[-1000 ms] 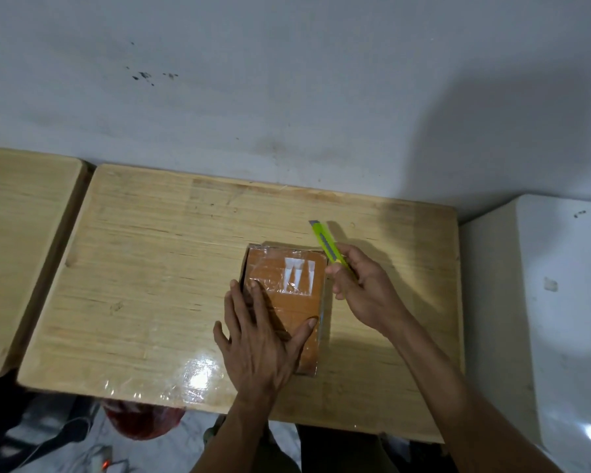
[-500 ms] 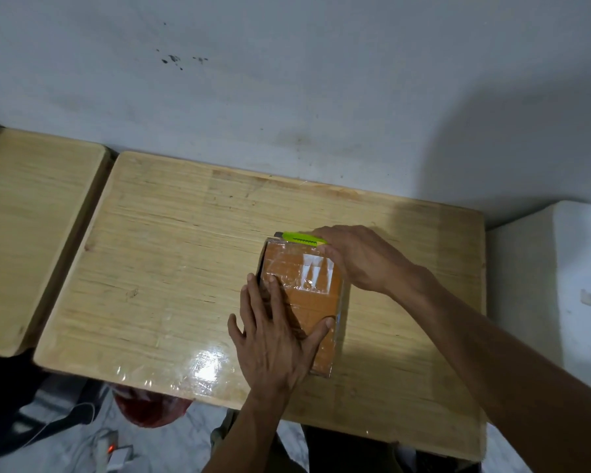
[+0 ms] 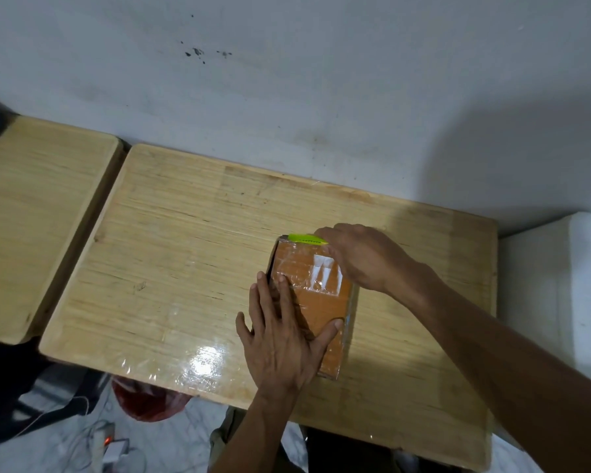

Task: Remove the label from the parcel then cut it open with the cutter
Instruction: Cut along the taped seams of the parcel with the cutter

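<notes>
An orange-brown parcel (image 3: pixel 325 302) wrapped in clear tape lies on the wooden table (image 3: pixel 191 261), with white label remnants near its far right corner. My left hand (image 3: pixel 280 339) presses flat on the parcel's near left part, fingers spread. My right hand (image 3: pixel 362 257) grips a lime-green cutter (image 3: pixel 306 238), which lies sideways along the parcel's far edge. The blade tip is hidden from me.
A second wooden table (image 3: pixel 38 213) stands to the left, with a narrow gap between. A white block (image 3: pixel 560 288) borders the right side. The wall runs behind. On the floor below are a red bag (image 3: pixel 147 404) and a power strip (image 3: pixel 106 442).
My right hand swung the cutter from upright beside the parcel's right side to lying along its far edge. My left hand stayed pressed on the parcel.
</notes>
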